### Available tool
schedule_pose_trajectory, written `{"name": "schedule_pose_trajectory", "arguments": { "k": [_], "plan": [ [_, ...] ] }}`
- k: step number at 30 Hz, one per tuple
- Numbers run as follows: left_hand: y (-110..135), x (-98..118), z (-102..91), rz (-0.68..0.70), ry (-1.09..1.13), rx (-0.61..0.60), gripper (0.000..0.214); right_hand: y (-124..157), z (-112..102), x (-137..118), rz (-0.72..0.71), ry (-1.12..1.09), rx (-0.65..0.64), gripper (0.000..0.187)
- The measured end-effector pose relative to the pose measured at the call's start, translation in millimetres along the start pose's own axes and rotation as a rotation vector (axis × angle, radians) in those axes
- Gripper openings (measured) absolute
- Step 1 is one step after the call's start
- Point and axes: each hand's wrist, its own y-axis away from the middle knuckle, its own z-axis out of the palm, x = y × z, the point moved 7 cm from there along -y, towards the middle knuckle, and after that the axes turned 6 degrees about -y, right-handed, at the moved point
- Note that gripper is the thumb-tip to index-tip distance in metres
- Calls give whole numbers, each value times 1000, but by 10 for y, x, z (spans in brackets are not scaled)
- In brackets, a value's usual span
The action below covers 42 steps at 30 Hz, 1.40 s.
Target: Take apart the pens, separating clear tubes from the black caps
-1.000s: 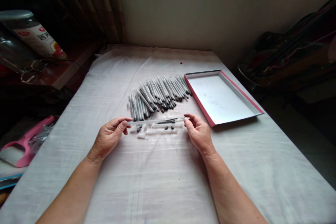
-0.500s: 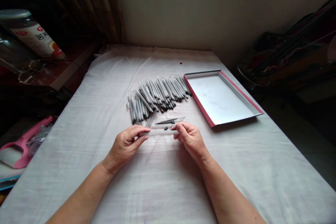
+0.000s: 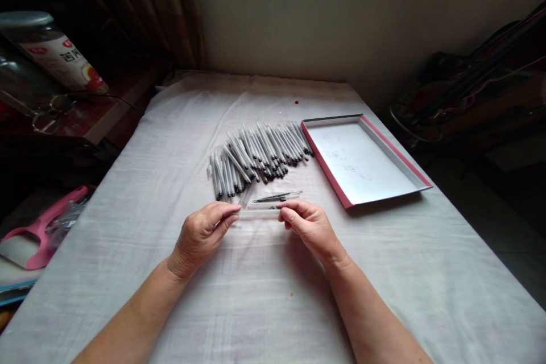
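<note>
Between my hands lies a clear pen barrel [image 3: 259, 214], held level. My left hand [image 3: 205, 230] pinches its left end between thumb and fingers. At the other end, my right hand [image 3: 309, 227] grips it the same way. Just beyond the barrel are thin dark pen refills [image 3: 275, 197] and a small black piece, partly hidden behind it. Another clear tube [image 3: 246, 196] slants near my left fingertips. Farther back, a heap of clear pens with black ends [image 3: 260, 153] is spread across the cloth.
A shallow white box lid with red sides [image 3: 352, 203] sits right of the pens on the cloth-covered table [image 3: 256, 307]. At left, a jar [image 3: 63, 57] and glasses [image 3: 53, 114] stand on a wooden surface, with a pink-handled object [image 3: 42, 227] below.
My right hand has shifted slightly left along the barrel, closer to my left hand. The small black piece behind the barrel is now more hidden. The view has shifted slightly.
</note>
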Motion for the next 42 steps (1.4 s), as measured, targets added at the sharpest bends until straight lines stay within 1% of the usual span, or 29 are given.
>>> {"name": "schedule_pose_trajectory", "arguments": {
  "k": [2,3,5,6,7,8,10,12,14,17,20,23,25,31,35,39,42],
  "plan": [
    [-7,-35,20,-68,57,-49,17,18,-16,-69,-66,50,-21,21],
    [-7,-73,34,-124,98,-91,19,28,-28,-111,-104,78,-37,19],
    [6,-194,47,-282,190,-183,28,44,-81,-202,-194,131,-50,16],
    [19,-270,34,-370,231,-212,33,47,-130,-244,-237,148,-34,14],
    [31,-349,4,-454,261,-219,37,45,-193,-276,-273,158,0,13],
    [37,-426,-46,-521,274,-196,40,38,-261,-297,-299,163,45,13],
    [28,-539,-166,-577,246,-102,43,14,-371,-306,-333,188,125,14],
    [9,-578,-216,-552,165,-67,41,-17,-394,-295,-374,272,141,14],
    [-9,-557,-191,-478,61,-99,36,-40,-365,-282,-431,393,125,13],
    [-17,-492,-122,-351,-61,-175,30,-55,-353,-253,-486,521,139,13],
    [-20,-444,-101,-256,-151,-234,27,-74,-369,-205,-472,581,148,14],
    [-24,-418,-117,-193,-198,-269,26,-91,-360,-173,-458,642,143,14],
    [-23,-414,-138,-167,-213,-273,26,-94,-345,-173,-473,678,147,14],
    [-6,-393,-178,-112,-354,-218,26,-85,-348,-175,-499,704,194,14],
    [5,-346,-124,-91,-378,-252,23,-80,-368,-165,-497,713,230,15],
    [7,-323,-104,-29,-285,-325,22,-85,-345,-153,-503,744,210,16],
    [-13,-362,-125,-39,-228,-335,24,-87,-340,-150,-511,760,211,16]
  ]
}}
